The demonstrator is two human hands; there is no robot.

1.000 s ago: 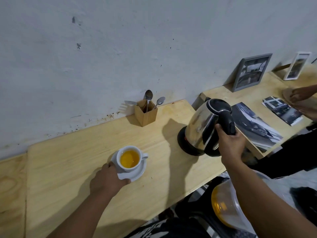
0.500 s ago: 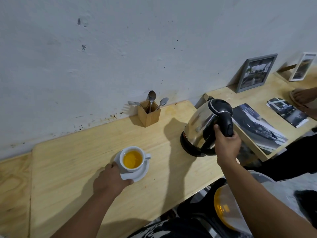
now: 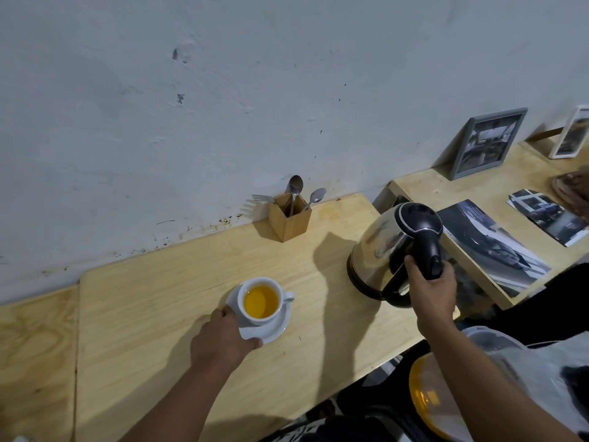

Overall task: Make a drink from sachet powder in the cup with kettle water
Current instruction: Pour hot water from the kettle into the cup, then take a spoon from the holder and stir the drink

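Observation:
A white cup [image 3: 259,317] holding orange-yellow liquid stands on a white saucer [image 3: 276,330] on the pale wooden table [image 3: 153,314]. My left hand [image 3: 221,341] grips the saucer's near-left rim, thumb against the cup's side. To the right, a steel kettle [image 3: 384,250] with a black lid and handle sits upright on the table near its right end. My right hand [image 3: 432,290] is closed around the kettle's black handle. No sachet is visible.
A wooden holder [image 3: 289,218] with spoons and a fork stands against the white wall. On a lower shelf [image 3: 420,188] at right are two framed pictures [image 3: 486,143] and printed photos [image 3: 497,247]. An orange-lidded container [image 3: 427,397] sits below the table edge.
The kettle has gone from tilted to upright and settled on the table, slightly farther right of the cup. My left hand stays on the saucer.

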